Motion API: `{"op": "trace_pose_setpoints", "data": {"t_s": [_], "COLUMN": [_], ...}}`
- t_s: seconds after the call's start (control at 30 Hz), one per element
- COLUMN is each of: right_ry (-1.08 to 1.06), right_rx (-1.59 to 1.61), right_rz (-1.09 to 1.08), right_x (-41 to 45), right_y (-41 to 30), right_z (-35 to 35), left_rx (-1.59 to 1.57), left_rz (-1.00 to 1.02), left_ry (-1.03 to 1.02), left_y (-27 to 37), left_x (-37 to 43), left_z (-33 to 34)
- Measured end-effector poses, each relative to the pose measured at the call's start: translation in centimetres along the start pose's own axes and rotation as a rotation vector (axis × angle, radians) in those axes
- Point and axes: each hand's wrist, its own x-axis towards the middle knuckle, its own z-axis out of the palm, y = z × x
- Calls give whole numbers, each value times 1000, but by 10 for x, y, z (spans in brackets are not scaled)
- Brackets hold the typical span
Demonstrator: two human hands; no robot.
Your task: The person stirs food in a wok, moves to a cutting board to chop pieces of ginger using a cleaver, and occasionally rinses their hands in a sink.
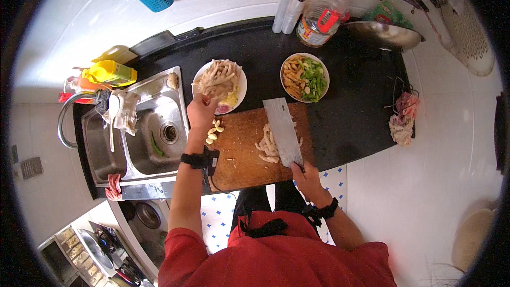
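My right hand [308, 181] grips the handle end of a broad steel cleaver [283, 131]. The blade lies over the right half of a wooden cutting board [239, 167], partly covering cut pale meat strips [267, 143]. On the left, the curled fingers of my left hand [201, 113] pinch pale meat [217, 89] at the near side of a white plate [242, 101]. That piece is slightly blurred, and the plate is heaped with similar long pieces. Chopped yellowish bits [232, 99] and something pink [223, 108] show at its edge. Several peeled garlic cloves [213, 135] lie at the board's left edge.
Farther right stands a plate of brown strips and sliced green vegetables [314, 77]. A double steel sink [147, 143] with a green chili [156, 143] is left. Behind are film rolls [293, 14], an oil bottle [318, 24] and a wok [382, 34].
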Motion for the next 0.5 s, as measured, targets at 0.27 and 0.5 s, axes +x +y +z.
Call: {"op": "trace_pose_setpoints", "data": {"t_s": [0.27, 0.5], "right_ry": [-23, -82], "right_rx": [33, 65], "right_rz": [-101, -68], "right_x": [-3, -7], "right_y": [6, 24], "right_z": [0, -3], "left_rx": [-820, -737], "left_rz": [-466, -344], "left_ry": [-125, 75], "left_y": [0, 6], "left_x": [-25, -140], "left_z": [-14, 20]}}
